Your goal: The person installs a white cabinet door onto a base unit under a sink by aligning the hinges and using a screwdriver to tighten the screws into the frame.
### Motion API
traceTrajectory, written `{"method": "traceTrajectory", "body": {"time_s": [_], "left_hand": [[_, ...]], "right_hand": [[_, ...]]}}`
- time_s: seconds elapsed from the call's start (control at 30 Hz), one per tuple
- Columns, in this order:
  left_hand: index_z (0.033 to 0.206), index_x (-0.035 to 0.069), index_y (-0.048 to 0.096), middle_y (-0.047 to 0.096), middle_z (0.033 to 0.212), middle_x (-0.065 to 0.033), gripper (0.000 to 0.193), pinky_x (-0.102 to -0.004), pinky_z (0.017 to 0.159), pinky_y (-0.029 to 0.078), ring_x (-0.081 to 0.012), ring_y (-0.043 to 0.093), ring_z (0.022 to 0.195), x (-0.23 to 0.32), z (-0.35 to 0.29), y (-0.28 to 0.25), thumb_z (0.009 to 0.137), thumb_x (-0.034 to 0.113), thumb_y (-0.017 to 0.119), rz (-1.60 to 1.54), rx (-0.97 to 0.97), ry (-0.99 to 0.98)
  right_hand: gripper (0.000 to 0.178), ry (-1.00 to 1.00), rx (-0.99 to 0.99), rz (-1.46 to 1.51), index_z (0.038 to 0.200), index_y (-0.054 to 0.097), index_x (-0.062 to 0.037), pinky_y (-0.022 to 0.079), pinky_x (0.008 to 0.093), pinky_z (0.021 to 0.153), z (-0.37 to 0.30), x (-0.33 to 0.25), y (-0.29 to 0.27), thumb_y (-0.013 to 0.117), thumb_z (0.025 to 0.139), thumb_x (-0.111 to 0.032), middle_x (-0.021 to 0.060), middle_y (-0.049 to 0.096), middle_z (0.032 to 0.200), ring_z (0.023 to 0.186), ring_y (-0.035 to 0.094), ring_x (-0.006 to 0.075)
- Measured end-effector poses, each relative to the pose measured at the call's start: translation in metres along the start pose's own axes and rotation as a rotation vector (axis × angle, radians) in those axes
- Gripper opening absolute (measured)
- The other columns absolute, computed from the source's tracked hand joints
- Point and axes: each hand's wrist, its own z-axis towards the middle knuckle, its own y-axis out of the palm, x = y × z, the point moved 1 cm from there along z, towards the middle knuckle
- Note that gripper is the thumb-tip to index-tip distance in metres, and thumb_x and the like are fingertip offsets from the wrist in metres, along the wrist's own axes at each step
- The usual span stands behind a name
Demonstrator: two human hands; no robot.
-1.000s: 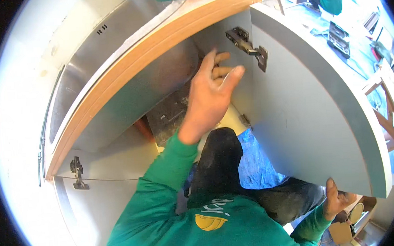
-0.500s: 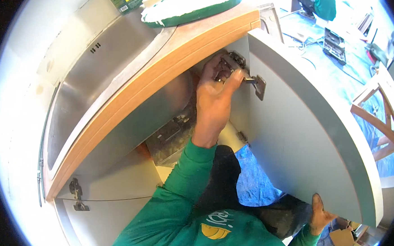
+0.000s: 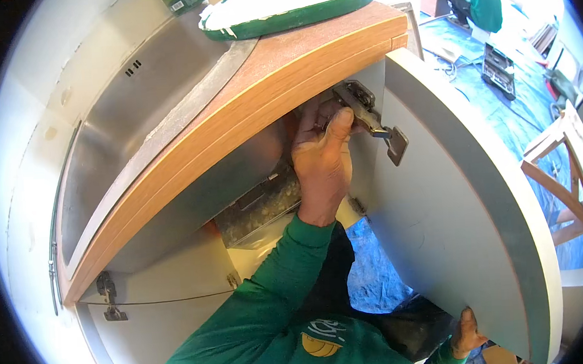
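Note:
My left hand (image 3: 323, 157) reaches up under the worktop beside the upper metal hinge (image 3: 371, 117). Its fingers are curled in shadow and its thumb lies close to the hinge arm; whatever they hold is hidden. The hinge joins the cabinet's side wall to a grey cabinet door (image 3: 454, 219) that stands swung out. Low on that door, my right hand (image 3: 469, 334) grips the edge, thumb on the inner face and the other fingers out of sight behind it. A lower hinge (image 3: 358, 206) sits farther down the same door.
Above is a wood-edged worktop (image 3: 324, 60) with a steel sink (image 3: 121, 125) and a green-rimmed lid of white paste (image 3: 288, 12). A clear box (image 3: 260, 210) lies inside the cabinet. Blue sheeting (image 3: 473, 104) covers the floor, where an open toolbox (image 3: 498, 69) and a co-worker (image 3: 477, 0) are.
My left thumb and fingers have shifted off the hinge to its left side, leaving more of its arm exposed. My right hand keeps its grip low on the door. The view has tilted slightly.

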Motion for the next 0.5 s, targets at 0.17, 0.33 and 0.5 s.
{"method": "traceTrajectory", "body": {"time_s": [0.17,0.33,0.5], "left_hand": [[0.141,-0.005,0.052,0.065,0.123,-0.0116,0.043,-0.0294,0.09,0.054,-0.0164,0.063,0.104,-0.006,0.004,-0.015,0.1,0.005,0.064,0.419,-0.113,0.155],[0.137,0.0,0.055,0.066,0.12,-0.0116,0.041,-0.0362,0.086,0.056,-0.0194,0.065,0.104,-0.012,0.013,-0.017,0.099,0.005,0.067,-0.092,-0.213,-0.027],[0.14,-0.001,0.052,0.067,0.121,-0.0121,0.048,-0.0373,0.097,0.053,-0.0222,0.065,0.109,-0.011,0.011,-0.016,0.096,0.003,0.069,-0.088,-0.267,0.062]], "right_hand": [[0.036,-0.026,0.058,0.107,0.119,0.067,0.0057,0.054,0.0408,0.09,-0.007,-0.016,0.026,0.074,0.085,-0.003,0.0141,0.069,0.118,0.101,0.066,0.0258],[0.035,-0.314,0.025,-0.534,0.115,0.068,0.0073,0.055,0.0421,0.085,-0.015,-0.068,0.076,0.073,0.082,0.001,0.0149,0.07,0.114,0.097,0.067,0.0268],[0.028,-0.325,0.018,-0.026,0.108,0.071,0.0061,0.056,0.04,0.084,-0.015,-0.081,0.116,0.076,0.081,0.002,0.013,0.071,0.105,0.091,0.067,0.0255]]}}
